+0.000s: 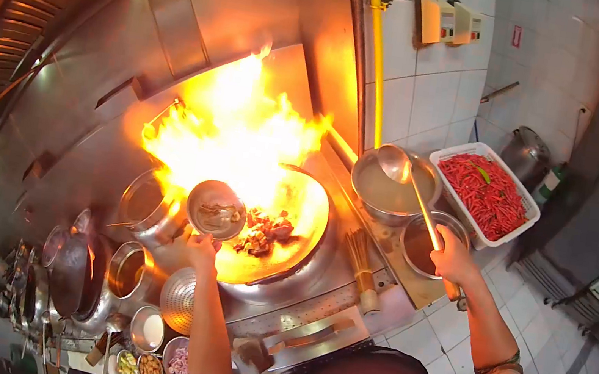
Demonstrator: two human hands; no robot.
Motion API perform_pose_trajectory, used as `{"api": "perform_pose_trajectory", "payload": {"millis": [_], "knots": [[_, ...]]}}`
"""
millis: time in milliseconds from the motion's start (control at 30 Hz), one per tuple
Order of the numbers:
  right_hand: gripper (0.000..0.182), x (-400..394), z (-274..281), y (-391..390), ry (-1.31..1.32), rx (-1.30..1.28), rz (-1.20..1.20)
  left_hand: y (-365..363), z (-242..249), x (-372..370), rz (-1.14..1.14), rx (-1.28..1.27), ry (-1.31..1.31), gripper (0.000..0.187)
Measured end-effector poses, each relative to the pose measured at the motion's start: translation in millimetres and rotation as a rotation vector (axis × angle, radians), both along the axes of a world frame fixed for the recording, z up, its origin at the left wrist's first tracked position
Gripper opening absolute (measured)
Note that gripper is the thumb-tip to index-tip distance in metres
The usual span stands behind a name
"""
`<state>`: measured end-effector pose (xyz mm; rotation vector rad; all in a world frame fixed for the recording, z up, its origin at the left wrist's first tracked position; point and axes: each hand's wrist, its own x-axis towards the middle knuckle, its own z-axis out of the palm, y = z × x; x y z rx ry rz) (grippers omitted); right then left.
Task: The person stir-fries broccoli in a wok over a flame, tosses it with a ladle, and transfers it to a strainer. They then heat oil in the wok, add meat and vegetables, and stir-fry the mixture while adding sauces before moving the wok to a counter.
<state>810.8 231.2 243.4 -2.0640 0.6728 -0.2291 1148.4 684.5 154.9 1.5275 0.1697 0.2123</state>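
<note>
Tall flames rise from a wok [299, 244] with dark chunks of food [262, 234] in it. At the wok's left edge my left hand [204, 249] grips a small round metal bowl [216, 210] with some pieces in it. My right hand [452, 256] is wrapped round the handle of a long ladle [394, 164]. The ladle's head is over a metal pot of cloudy liquid [390, 192], and its handle passes above a second pot of brown liquid [425, 243].
A white basket [532, 220] of red chillies [482, 193] stands at the right. A bamboo brush [362, 272] lies right of the wok. Pots [128, 270], a perforated strainer [180, 300] and small bowls of ingredients [150, 369] are at the lower left.
</note>
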Motion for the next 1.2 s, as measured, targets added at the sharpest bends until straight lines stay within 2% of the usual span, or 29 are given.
{"api": "perform_pose_trajectory", "payload": {"millis": [100, 167, 233, 333, 367, 433, 500, 567, 633, 767, 867, 900, 1033, 1133, 1200], "knots": [[0.064, -4, -10, -4, -0.011, -0.009, -0.033, 3, -4, 0, -0.041, -0.051, 0.004, 0.014], [0.064, -4, -12, -8, -0.014, 0.163, -0.031, 5, -14, 7, -0.064, -0.110, 0.016, 0.014], [0.060, -6, -8, -8, -0.010, 0.374, -0.067, 7, -28, 11, -0.114, 0.055, -0.076, 0.014], [0.049, -14, 7, -5, -0.156, 0.869, -0.033, -1, -28, 11, -0.149, 0.176, -0.072, 0.014], [0.046, -16, 14, -1, -0.184, 0.933, -0.038, -16, -2, -9, -0.142, 0.146, -0.011, 0.013], [0.040, -20, 26, 12, -0.235, 1.070, -0.045, -9, -44, 15, -0.233, 0.191, -0.169, 0.012], [0.042, -21, 30, 17, -0.254, 1.194, 0.041, -6, -81, 35, -0.335, 0.194, -0.370, 0.012], [0.042, -19, 33, 25, -0.252, 1.287, 0.108, -14, -83, 32, -0.387, 0.010, -0.349, 0.013], [0.041, -13, 35, 38, -0.233, 1.348, 0.155, -22, -72, 24, -0.414, -0.042, -0.264, 0.014], [0.050, 12, 33, 65, -0.181, 1.312, 0.282, -36, -55, 8, -0.453, -0.025, -0.245, 0.018], [0.055, 33, 35, 92, -0.121, 1.200, 0.365, -34, -58, 6, -0.502, -0.022, -0.308, 0.019], [0.057, 43, 26, 96, -0.111, 1.086, 0.420, -32, -58, 6, -0.511, -0.023, -0.317, 0.020], [0.059, 69, 3, 123, -0.063, 0.712, 0.502, -29, -51, -4, -0.458, -0.079, -0.129, 0.014], [0.061, 78, 4, 135, -0.071, 0.626, 0.536, -40, -14, -29, -0.340, -0.367, 0.207, 0.011], [0.062, 79, 2, 139, -0.068, 0.589, 0.563, -32, -19, -17, -0.292, -0.357, 0.208, 0.008]]}}
